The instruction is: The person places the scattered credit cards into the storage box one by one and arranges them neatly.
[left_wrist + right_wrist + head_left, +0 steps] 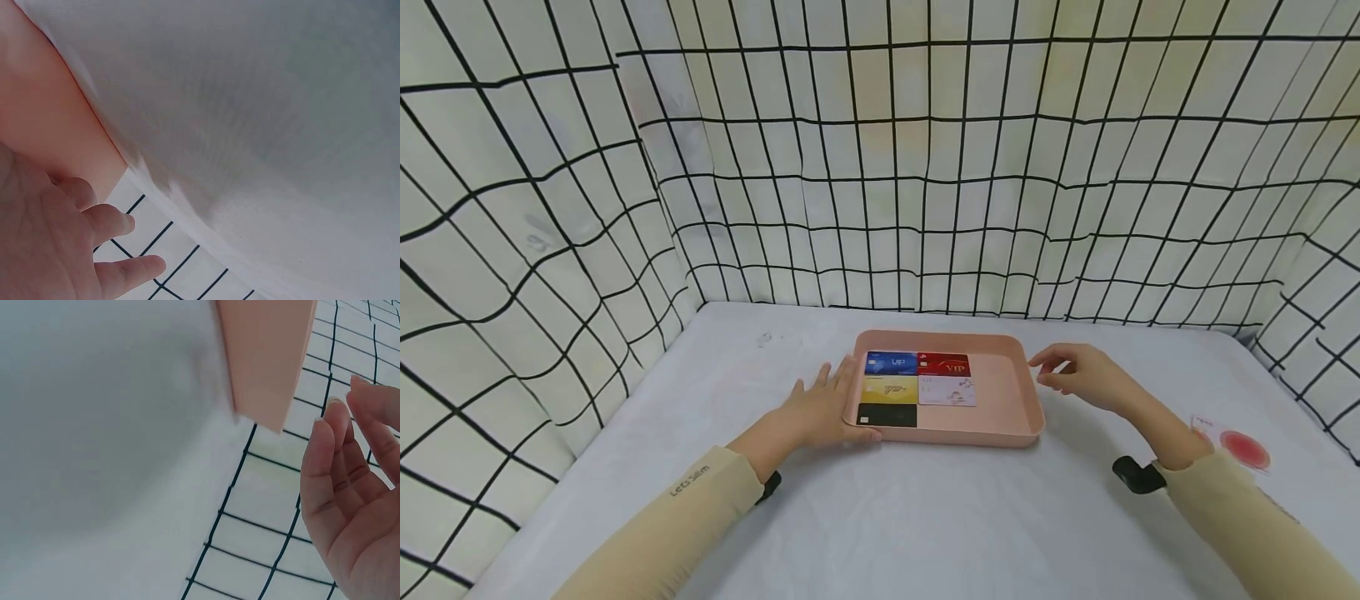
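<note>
A shallow pink tray (1003, 387) lies on the white-covered table. Grouped in its left part are a blue VIP card (891, 362), a red VIP card (943, 365), a yellow card (889, 389), a pale flowered card (947, 391) and a black card (887, 415). My left hand (820, 412) rests against the tray's left side, fingers spread and thumb along the front corner. Just off the tray's right edge, my right hand (1086, 379) holds nothing, its fingers loosely bent, as the right wrist view also shows.
On the table at the right lies a white card with a red disc (1245, 450), partly hidden by the right forearm and sleeve. White walls with a black grid (925, 175) enclose the back and both sides of the table (910, 525).
</note>
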### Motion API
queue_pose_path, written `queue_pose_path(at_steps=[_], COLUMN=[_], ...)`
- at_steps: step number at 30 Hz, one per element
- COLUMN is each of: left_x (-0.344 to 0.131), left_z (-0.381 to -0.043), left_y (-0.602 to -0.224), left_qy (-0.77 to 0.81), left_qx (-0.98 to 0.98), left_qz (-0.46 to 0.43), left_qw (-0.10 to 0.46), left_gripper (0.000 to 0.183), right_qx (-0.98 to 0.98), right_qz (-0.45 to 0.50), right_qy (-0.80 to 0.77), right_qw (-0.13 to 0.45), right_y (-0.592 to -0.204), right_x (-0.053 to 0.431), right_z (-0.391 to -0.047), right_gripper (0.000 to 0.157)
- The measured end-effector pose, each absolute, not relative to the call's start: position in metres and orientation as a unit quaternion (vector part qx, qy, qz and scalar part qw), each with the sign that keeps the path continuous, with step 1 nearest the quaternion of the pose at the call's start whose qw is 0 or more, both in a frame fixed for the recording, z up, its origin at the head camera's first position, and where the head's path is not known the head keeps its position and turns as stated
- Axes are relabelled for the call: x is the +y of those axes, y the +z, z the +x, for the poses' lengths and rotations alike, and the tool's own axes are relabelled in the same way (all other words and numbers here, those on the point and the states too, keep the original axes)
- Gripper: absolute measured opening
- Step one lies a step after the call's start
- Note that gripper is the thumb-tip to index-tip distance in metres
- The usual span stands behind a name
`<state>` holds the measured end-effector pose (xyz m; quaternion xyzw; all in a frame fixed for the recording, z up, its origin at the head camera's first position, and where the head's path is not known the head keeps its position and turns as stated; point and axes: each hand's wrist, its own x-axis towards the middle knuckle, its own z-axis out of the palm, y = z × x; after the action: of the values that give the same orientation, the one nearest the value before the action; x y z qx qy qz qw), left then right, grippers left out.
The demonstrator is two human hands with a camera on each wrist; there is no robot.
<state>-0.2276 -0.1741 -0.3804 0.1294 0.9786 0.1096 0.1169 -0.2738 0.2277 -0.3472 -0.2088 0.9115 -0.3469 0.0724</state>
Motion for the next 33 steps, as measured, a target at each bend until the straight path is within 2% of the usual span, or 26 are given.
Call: queue_pose_path(at_steps=[7,23,33], left_x=[-0.174,-0.174,-0.173], left_z=[-0.226,-0.226,-0.226], left_y=[-0.38,-0.379,-0.378], left_qy=[0.111,0.11,0.106], left_qx=[0.979,0.979,0.979], left_qz=[0.127,0.125,0.128], left_qw=[0.115,0.119,0.116], left_gripper=[0.13,0.13,0.13], right_qx=[0.927,0.948,0.947], right_qz=[-0.201,-0.148,-0.119], right_qy=[-0.316,-0.28,-0.284], right_qw=[0.037,0.034,0.087], right_y=[-0.347,-0.354,-0.359], right_x=[0.253,0.316,0.363], right_z=[-0.267,-0.256,-0.254], right_gripper=[0.029,0.035,0.041])
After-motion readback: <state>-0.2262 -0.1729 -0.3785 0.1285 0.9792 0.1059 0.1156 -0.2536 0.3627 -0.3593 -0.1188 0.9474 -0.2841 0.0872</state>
